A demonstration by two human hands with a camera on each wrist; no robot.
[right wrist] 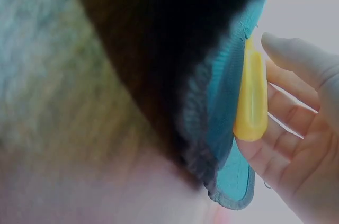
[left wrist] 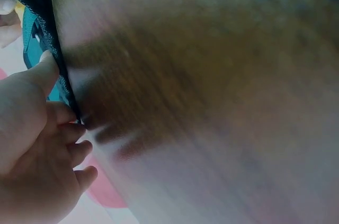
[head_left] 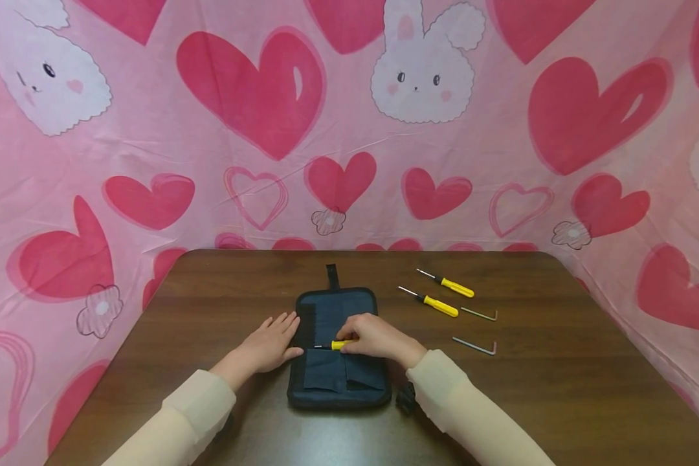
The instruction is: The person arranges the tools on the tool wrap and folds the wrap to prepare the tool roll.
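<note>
The navy tool pouch lies unfolded on the wooden table, left of the table's centreline. A strap extends from the pouch's far edge toward the table's far edge.

Right hand: thumb and fingers grip the yellow handle of a screwdriver. The screwdriver is held crosswise over the pouch, just beyond the far edge of the left pocket; its tip points to the pouch's left edge. A right pocket occupies the near right corner.

Left hand: fingers extended, gripping no tool, in contact with the pouch's left edge.

Right of the pouch are four tools. The far screwdriver is nearest the table's far edge; the near screwdriver lies beside it. Both tips point left. The far hex key lies just right of the near screwdriver's handle. The near hex key lies closer to the table's near edge, its short arm at the right.
</note>
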